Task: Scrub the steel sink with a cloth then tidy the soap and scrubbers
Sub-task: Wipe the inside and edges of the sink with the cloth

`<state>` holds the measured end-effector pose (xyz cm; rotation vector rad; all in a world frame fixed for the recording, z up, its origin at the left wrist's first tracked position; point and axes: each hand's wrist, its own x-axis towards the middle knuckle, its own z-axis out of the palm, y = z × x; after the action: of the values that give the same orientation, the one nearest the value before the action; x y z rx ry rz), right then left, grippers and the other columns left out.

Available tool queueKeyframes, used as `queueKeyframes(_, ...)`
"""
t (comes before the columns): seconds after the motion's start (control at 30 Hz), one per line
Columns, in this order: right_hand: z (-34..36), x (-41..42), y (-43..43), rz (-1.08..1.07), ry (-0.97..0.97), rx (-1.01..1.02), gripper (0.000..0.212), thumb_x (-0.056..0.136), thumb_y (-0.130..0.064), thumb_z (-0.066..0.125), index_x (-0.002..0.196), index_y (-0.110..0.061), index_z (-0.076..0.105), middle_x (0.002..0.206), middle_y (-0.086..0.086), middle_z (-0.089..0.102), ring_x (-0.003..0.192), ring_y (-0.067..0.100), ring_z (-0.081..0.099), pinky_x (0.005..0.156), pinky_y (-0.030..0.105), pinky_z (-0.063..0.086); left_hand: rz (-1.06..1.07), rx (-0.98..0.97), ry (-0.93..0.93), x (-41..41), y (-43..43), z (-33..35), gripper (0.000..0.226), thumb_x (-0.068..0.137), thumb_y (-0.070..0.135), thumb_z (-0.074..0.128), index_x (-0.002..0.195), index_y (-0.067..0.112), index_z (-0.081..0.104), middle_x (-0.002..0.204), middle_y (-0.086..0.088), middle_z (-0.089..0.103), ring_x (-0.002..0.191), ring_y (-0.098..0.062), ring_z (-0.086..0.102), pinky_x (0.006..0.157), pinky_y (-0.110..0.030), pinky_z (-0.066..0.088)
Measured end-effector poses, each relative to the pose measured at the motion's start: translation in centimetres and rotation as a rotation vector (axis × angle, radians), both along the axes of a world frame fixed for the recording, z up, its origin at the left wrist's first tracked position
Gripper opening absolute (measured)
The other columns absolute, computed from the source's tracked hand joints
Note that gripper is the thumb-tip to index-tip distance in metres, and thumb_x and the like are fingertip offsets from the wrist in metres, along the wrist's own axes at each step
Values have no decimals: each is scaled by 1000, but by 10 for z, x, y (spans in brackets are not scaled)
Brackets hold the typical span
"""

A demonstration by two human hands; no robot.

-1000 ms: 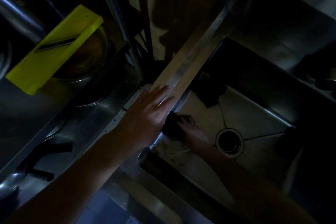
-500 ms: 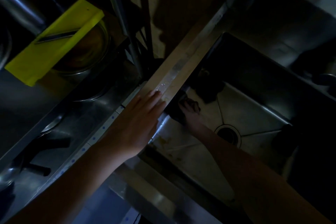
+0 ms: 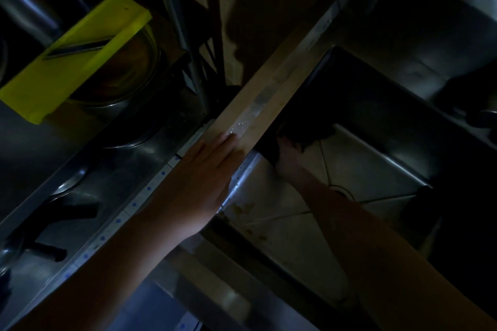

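Observation:
The steel sink fills the right of the dim view, with its drain partly hidden behind my right forearm. My right hand is down inside the basin at the left wall and holds a dark cloth against the steel. My left hand lies flat on the sink's left rim, fingers straight. Brown stains mark the basin floor near the front left corner.
A yellow cutting board with a dark knife on it lies across a metal bowl at the far left. Dark pans and handles sit on the steel shelf at the left. A dark object stands at the right edge.
My right hand has slid the cloth along the left wall of the basin, away from me toward the far corner. My left hand has stayed flat on the rim.

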<state>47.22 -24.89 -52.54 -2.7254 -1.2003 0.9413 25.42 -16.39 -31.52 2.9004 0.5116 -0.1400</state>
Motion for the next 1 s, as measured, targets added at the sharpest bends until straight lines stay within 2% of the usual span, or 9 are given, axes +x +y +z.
queueKeyframes(0.17, 18, -63, -41, 392, -92, 180, 58, 88, -28, 60, 141, -15, 39, 146, 8, 41, 137, 30, 33, 113, 37, 30, 10, -31, -37, -1, 0, 2, 58, 75, 12, 71, 129, 12, 50, 143, -9, 44, 134, -25, 37, 103, -39, 23)
queueKeyframes(0.3, 17, -101, -76, 954, -63, -11, 55, 98, -29, 37, 149, -17, 21, 156, 4, 24, 145, 26, 15, 119, 53, 4, 0, -51, -4, -6, -3, 1, 59, 87, 12, 59, 141, 17, 35, 154, -5, 22, 143, -19, 14, 111, -34, 7)
queueKeyframes(0.37, 17, -102, -81, 1040, -61, -31, 57, 99, -29, 37, 150, -16, 15, 157, 4, 19, 146, 25, 12, 119, 51, -2, 6, -66, -9, -12, -6, 1, 58, 90, 14, 54, 143, 16, 30, 156, -4, 15, 144, -18, 8, 111, -33, 2)
queueKeyframes(0.47, 17, -90, -75, 917, 6, 100, 54, 98, -30, 41, 148, -21, 24, 155, 0, 24, 143, 27, 16, 119, 36, 8, 23, -48, 3, -23, -12, 3, 58, 93, 20, 47, 146, 17, 23, 157, -2, 11, 144, -16, 5, 111, -32, -2)
queueKeyframes(0.6, 19, -69, -63, 379, 120, 338, 57, 85, -23, 63, 136, -4, 45, 142, 17, 43, 128, 40, 37, 109, 38, 27, 44, -1, -27, -41, -20, 13, 58, 79, 15, 60, 134, 7, 43, 141, -16, 44, 132, -32, 38, 107, -45, 21)
queueKeyframes(0.7, 22, -62, -42, 156, 77, 140, 56, 90, -21, 52, 143, -11, 35, 151, 11, 33, 140, 27, 26, 116, 40, 15, 28, 88, -35, -63, -27, 11, 53, 82, 13, 59, 132, 1, 47, 138, -20, 47, 130, -35, 41, 107, -48, 30)
queueKeyframes(0.83, 33, -91, -27, 103, 175, 33, 62, 90, -17, 50, 146, -11, 24, 155, 12, 22, 143, 31, 19, 118, 46, 9, 114, 131, -13, -85, -41, 12, 41, 92, 18, 44, 129, 2, 52, 136, -17, 50, 129, -31, 44, 110, -37, 23)
queueKeyframes(0.9, 39, -111, -28, 189, 216, -11, 62, 93, -18, 47, 147, -7, 19, 155, 14, 18, 143, 32, 16, 116, 47, 13, 157, 110, -6, -89, -47, 14, 39, 90, 17, 49, 126, 3, 55, 134, -16, 53, 127, -30, 47, 108, -34, 22)
queueKeyframes(1.0, 39, -130, -24, 344, 249, -81, 48, 99, -25, 26, 139, -1, 35, 145, 19, 37, 134, 31, 34, 107, 38, 26, 214, 67, 10, -93, -53, 17, 43, 87, 18, 56, 127, 3, 53, 136, -15, 50, 127, -29, 47, 107, -33, 24)
